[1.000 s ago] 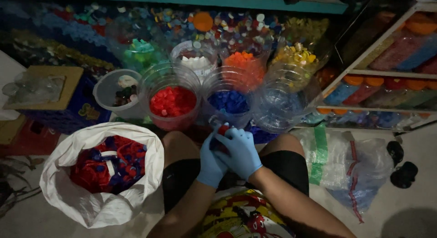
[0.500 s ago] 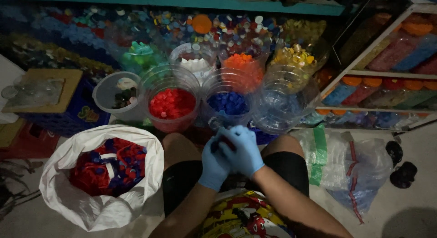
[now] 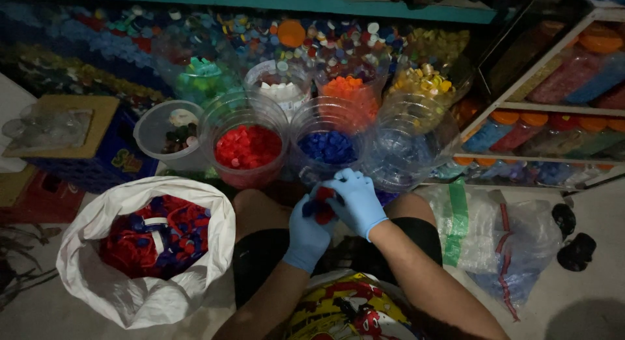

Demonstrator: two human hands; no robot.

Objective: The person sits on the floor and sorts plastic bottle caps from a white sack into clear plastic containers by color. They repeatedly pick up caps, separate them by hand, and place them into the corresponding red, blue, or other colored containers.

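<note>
While our left hand (image 3: pixel 307 234) is cupping a handful of red and blue caps (image 3: pixel 320 208), our right hand (image 3: pixel 357 201) is pinching one, keeping them near the colour-sorted tubs (image 3: pixel 247 139).

Ahead of left hand (image 3: pixel 309 232) and right hand (image 3: pixel 358 200): jar of red caps (image 3: pixel 246 147), jar of blue caps (image 3: pixel 330 147), empty clear jar (image 3: pixel 402 150), rims nearly touching, mouths open from above. Left of red jar: white bag (image 3: pixel 140 249) blocks floor. Right of clear jar: shelf (image 3: pixel 553 106), plastic bags (image 3: pixel 501 236). Bare floor (image 3: pixel 586 294) beyond bags.
</note>
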